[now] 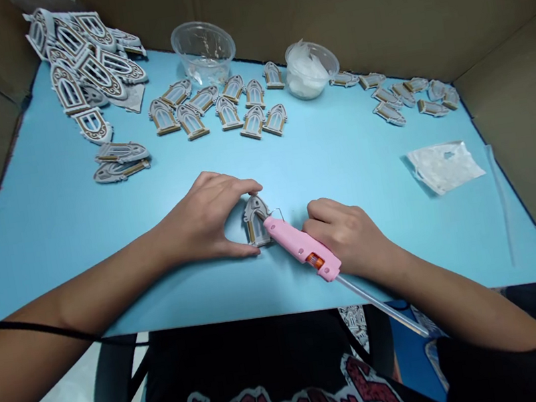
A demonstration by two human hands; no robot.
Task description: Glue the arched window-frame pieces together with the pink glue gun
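My left hand point(205, 218) pinches a small grey arched window piece point(254, 222) with gold trim, holding it flat on the blue table point(79, 256) between thumb and forefinger. My right hand point(348, 234) grips a pink hot glue gun point(302, 248), its nozzle touching the right side of that piece. A clear glue stick point(382, 308) pokes out of the gun's back past the table's front edge.
Several small window pieces point(221, 108) lie in rows at the back middle, larger ones point(83, 60) are heaped at the back left, more small ones point(403, 97) at the back right. Two clear plastic bowls point(204, 50) point(309, 68) stand behind. A plastic bag point(444, 166) lies right. Cardboard walls surround the table.
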